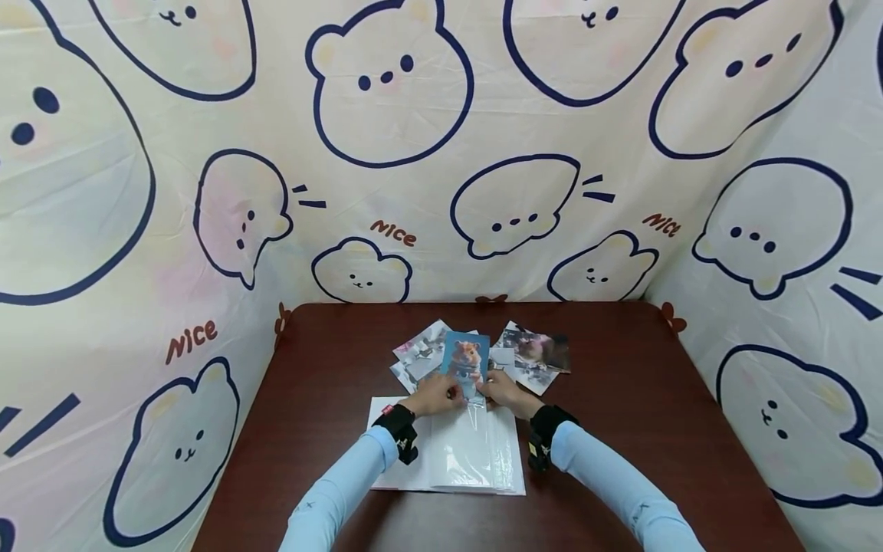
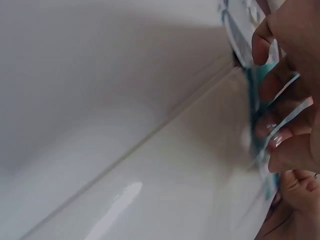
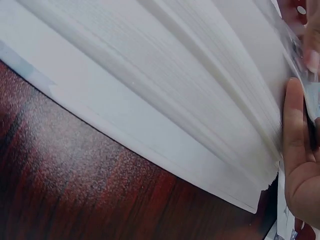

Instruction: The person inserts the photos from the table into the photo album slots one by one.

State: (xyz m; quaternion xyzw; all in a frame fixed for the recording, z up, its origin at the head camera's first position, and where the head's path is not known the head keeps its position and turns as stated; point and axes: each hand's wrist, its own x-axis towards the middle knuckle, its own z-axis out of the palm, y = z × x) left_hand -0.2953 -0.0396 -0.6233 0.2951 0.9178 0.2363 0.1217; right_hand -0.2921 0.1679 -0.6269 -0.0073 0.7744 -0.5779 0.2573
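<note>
Dark wood tabletop [image 1: 621,429] carries an open white album [image 1: 476,460] with glossy clear sleeves. Loose photos [image 1: 531,356] lie just beyond. Left hand [image 1: 434,395] and right hand [image 1: 507,391] pinch the hamster photo [image 1: 465,360] at its lower corners, above the album's top edge. Judged light, thin, bendable, slippery; best held by edges.
</note>
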